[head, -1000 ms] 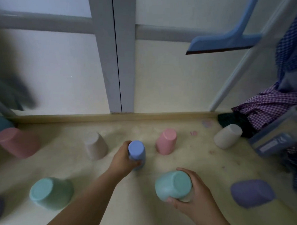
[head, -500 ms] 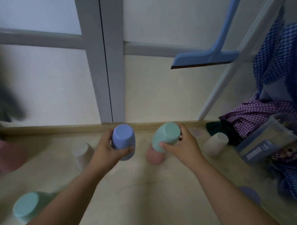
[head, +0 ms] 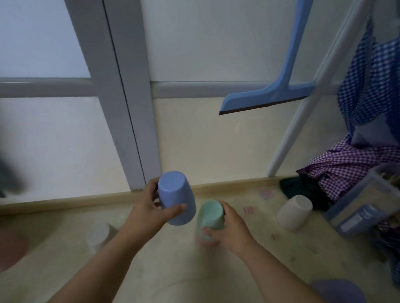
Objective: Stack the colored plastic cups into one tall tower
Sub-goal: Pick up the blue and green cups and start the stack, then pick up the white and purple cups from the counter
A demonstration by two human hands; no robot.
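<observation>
My right hand [head: 230, 230] has lowered the upturned mint-green plastic cup [head: 210, 218] onto the pink plastic cup [head: 207, 242] on the floor, still gripping it. Left hand [head: 151, 213] grips the upturned blue plastic cup [head: 177, 198] aloft, likely next.

a single head-worn wide-angle view looks forward and down, close over the floor [head: 177, 278] by a door [head: 128, 108].

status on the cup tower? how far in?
Early. Done: nothing clearly finished. In hand: the right hand is setting a green cup upside down over a pink cup on the floor; the left hand holds a blue cup in the air beside it. Left: that blue cup, plus loose ones, including a white cup and a pale cup.
</observation>
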